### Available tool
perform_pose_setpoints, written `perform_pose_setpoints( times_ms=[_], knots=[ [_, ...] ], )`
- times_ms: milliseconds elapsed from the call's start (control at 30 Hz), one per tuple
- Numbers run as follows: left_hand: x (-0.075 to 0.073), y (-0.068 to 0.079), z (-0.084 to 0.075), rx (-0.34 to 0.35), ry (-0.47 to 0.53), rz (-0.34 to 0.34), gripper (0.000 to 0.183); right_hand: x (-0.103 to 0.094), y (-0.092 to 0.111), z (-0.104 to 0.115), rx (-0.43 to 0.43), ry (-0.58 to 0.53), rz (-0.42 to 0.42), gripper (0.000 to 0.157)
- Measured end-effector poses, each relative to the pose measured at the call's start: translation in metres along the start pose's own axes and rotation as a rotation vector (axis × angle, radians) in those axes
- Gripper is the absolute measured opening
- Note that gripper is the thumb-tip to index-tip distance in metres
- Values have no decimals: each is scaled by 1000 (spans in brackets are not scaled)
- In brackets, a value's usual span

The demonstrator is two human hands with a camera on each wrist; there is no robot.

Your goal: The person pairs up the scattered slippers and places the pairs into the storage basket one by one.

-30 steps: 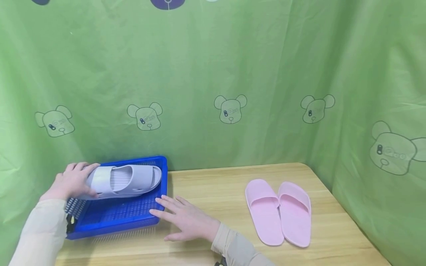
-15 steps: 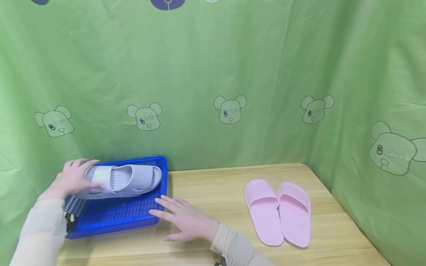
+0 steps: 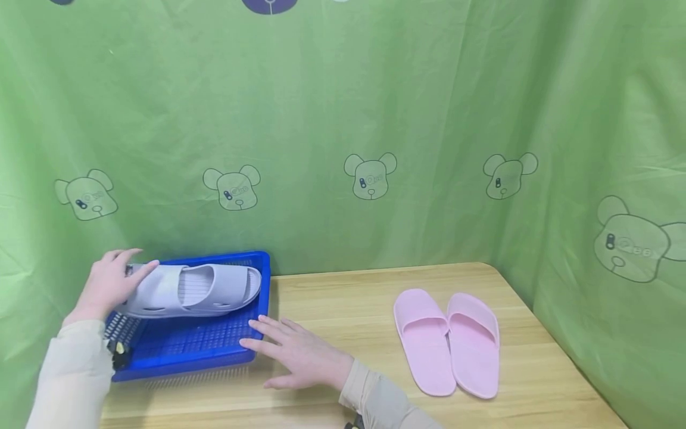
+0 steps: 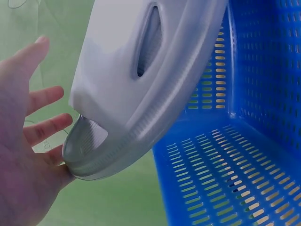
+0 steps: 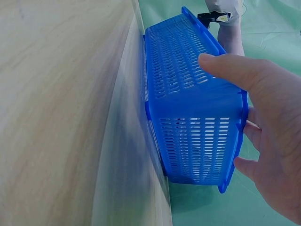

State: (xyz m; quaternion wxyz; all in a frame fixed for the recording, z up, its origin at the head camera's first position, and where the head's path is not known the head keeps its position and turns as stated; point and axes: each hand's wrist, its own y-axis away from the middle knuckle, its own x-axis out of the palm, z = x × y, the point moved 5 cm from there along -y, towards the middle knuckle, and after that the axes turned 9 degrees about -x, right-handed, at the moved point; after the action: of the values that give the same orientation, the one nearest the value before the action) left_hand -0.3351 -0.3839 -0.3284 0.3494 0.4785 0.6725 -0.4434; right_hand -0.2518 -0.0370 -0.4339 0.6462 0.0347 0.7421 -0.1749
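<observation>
Light grey slippers [image 3: 166, 292], seemingly two fitted together with toes at opposite ends, lie along the back of a blue basket [image 3: 187, 357]. At their left end is my left hand [image 3: 104, 286]. Its fingers are spread; in the left wrist view the lower fingers are by the open toe of the grey slipper [image 4: 117, 61], the thumb apart from it. My right hand [image 3: 300, 351] has its fingers extended at the basket's right rim. In the right wrist view its thumb lies over the basket's outer wall [image 5: 195, 141], with the other fingertips by the rim.
A pair of pink slippers [image 3: 429, 351] lies side by side on the right of the wooden table [image 3: 332, 304]. Behind and around the table hangs a green curtain [image 3: 321, 107] printed with bear heads. The basket stands at the table's left.
My left hand has slid left along the grey slippers, and its thumb has drawn back from their front side. My right hand, the basket and the pink slippers look unmoved.
</observation>
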Motion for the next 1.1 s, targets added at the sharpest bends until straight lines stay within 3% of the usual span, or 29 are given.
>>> perform_pose_setpoints(
  times_ms=[400, 833, 1100],
  knots=[
    [-4, -5, 10, -75, 122, -34, 69, -2, -1, 1, -23, -15, -29, 86],
    [2, -8, 25, -256, 327, -118, 71, -1, -2, 1, -18, -50, -23, 86],
    [4, -13, 30, -322, 452, -203, 66, -3, -1, 0, -10, -70, -20, 86]
  ],
)
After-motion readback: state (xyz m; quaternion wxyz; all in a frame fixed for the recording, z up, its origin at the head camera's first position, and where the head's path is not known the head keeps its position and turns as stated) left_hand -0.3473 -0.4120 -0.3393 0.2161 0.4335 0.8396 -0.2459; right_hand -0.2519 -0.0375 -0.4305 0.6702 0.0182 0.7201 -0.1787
